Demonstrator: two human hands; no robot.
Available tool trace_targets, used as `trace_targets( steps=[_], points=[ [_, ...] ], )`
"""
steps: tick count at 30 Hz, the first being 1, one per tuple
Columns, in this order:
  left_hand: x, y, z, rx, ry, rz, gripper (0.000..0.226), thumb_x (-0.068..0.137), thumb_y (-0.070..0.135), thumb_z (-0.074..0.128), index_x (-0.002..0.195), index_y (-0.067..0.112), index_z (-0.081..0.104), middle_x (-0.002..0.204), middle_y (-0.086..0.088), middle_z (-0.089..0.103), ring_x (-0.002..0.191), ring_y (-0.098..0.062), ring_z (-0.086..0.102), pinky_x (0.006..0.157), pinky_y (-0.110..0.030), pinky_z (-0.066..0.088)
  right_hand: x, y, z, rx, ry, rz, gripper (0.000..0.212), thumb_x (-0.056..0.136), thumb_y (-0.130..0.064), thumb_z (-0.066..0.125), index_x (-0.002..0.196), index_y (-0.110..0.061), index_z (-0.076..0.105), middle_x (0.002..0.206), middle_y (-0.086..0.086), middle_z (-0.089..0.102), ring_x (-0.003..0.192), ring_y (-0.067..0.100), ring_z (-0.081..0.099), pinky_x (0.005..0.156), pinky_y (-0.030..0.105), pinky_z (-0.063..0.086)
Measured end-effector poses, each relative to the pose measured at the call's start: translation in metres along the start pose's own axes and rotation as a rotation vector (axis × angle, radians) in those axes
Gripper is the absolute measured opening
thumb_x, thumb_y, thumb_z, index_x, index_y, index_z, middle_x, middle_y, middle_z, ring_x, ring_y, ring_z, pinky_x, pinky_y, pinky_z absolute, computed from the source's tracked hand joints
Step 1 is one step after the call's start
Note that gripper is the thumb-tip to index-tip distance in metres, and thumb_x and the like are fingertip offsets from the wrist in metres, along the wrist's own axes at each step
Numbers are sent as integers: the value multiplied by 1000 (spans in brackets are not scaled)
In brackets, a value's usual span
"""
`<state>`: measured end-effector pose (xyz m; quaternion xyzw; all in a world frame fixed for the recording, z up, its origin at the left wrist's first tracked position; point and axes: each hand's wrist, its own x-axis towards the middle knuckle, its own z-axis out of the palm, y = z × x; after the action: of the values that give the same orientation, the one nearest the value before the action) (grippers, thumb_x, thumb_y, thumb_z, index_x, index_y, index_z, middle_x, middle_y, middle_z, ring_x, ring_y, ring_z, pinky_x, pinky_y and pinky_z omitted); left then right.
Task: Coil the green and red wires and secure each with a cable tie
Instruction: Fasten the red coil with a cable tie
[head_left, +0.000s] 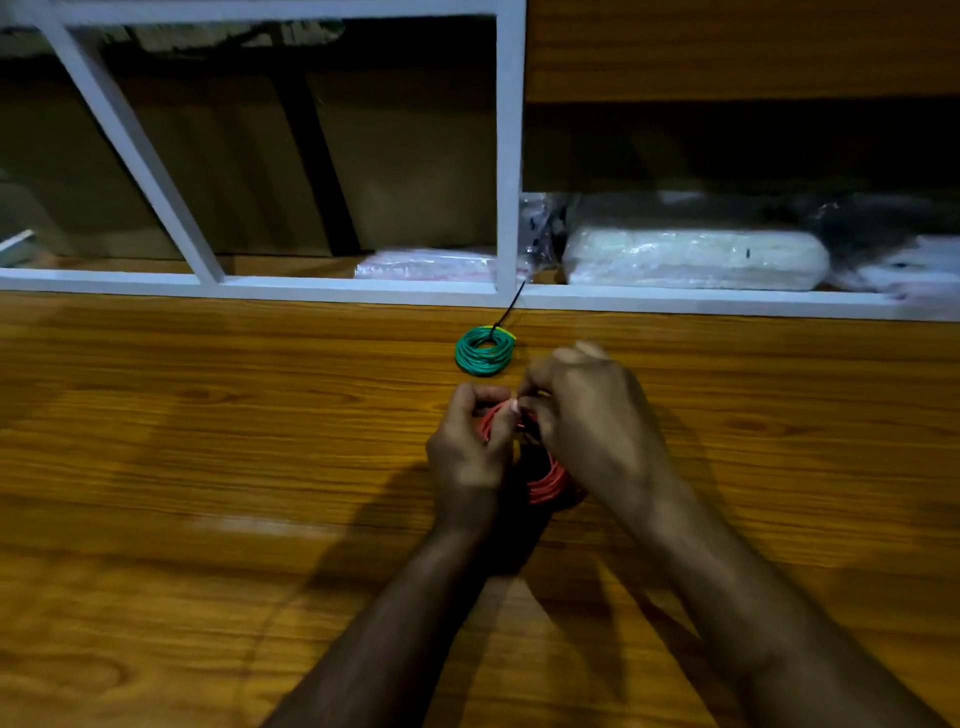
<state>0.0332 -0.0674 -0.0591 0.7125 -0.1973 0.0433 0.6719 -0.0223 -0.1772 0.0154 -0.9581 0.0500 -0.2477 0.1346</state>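
Note:
A green wire coil (484, 351) lies flat on the wooden table (208, 441) near its back edge. A black cable tie (511, 306) is fastened round it, its tail pointing up and back. In front of it a red wire coil (548, 480) is held between both hands. My left hand (467, 447) grips the coil's left side with curled fingers. My right hand (587, 415) pinches at the coil's top, where the fingertips of both hands meet. Most of the red coil is hidden by the hands. Whether a tie is on it, I cannot tell.
A white frame (506, 156) with glass panes stands along the table's back edge. Behind it lie plastic-wrapped packets (696, 257) and a pink packet (426, 265). Wooden shelving rises at the upper right. The scene is dim.

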Motion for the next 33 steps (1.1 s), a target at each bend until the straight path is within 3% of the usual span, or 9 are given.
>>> trace_targets(
  steps=[2, 6, 11, 14, 17, 21, 24, 28, 33],
  points=[
    [1, 1, -1, -66, 11, -53, 17, 91, 23, 66, 106, 19, 58, 91, 0, 69, 81, -9, 66, 67, -24, 51, -12, 4, 7, 113, 51, 129, 2, 83, -18, 72, 83, -19, 70, 83, 0, 70, 85, 24, 63, 71, 33, 49],
    [6, -5, -3, -83, -2, -116, 24, 88, 38, 60, 109, 26, 62, 99, 3, 69, 90, -15, 67, 74, -35, 55, -33, 9, 19, 420, 144, 452, 2, 86, -22, 72, 86, -23, 73, 79, -13, 72, 73, -5, 66, 64, 19, 52],
    [7, -5, -2, -54, 4, -110, 15, 89, 24, 63, 103, 24, 68, 97, 4, 70, 87, -17, 67, 69, -28, 51, -24, 14, 23, 992, 168, 692, 12, 89, -12, 71, 90, -23, 72, 86, 1, 76, 83, 13, 73, 78, 40, 60],
    [8, -5, -3, -63, 15, -99, 16, 86, 25, 64, 101, 25, 68, 97, 2, 70, 89, -21, 68, 70, -33, 55, -24, 12, 26, 931, 224, 616, 18, 86, -16, 74, 101, -24, 69, 82, -2, 76, 78, 9, 73, 69, 31, 59],
    [8, -5, -2, -63, 28, -74, 17, 85, 25, 65, 102, 22, 67, 96, 0, 70, 87, -24, 68, 66, -32, 54, -22, 10, 25, 731, 293, 494, 15, 84, -19, 76, 95, -26, 69, 76, -9, 73, 70, -1, 67, 61, 17, 50],
    [9, -6, -4, -23, 30, -39, 15, 85, 19, 67, 100, 17, 66, 97, -2, 70, 91, -20, 67, 70, -30, 55, -20, 11, 19, 304, 118, 306, 17, 83, -25, 73, 99, -30, 71, 91, -10, 65, 86, 6, 60, 71, 20, 50],
    [8, -4, -4, -5, 34, -18, 13, 88, 9, 68, 98, 16, 65, 97, -3, 69, 92, -15, 66, 70, -21, 52, -18, 10, 13, 92, 61, 100, 12, 81, -24, 73, 92, -24, 70, 90, -6, 66, 95, 16, 51, 73, 28, 49],
    [8, -2, -3, 10, 26, 12, 12, 86, 13, 67, 97, 8, 65, 94, -4, 69, 88, -10, 65, 71, -16, 48, -12, 6, 7, 125, -42, -127, 12, 81, -16, 71, 88, -16, 62, 98, 0, 67, 97, 22, 57, 80, 35, 50],
    [5, -4, -3, -34, 49, -22, 10, 83, 19, 67, 93, 17, 64, 90, 0, 69, 85, -16, 66, 70, -27, 52, -16, -3, 10, 273, -19, 2, 16, 96, -20, 56, 96, -22, 40, 74, -4, 58, 60, 17, 55, 51, 35, 41]
  ],
)
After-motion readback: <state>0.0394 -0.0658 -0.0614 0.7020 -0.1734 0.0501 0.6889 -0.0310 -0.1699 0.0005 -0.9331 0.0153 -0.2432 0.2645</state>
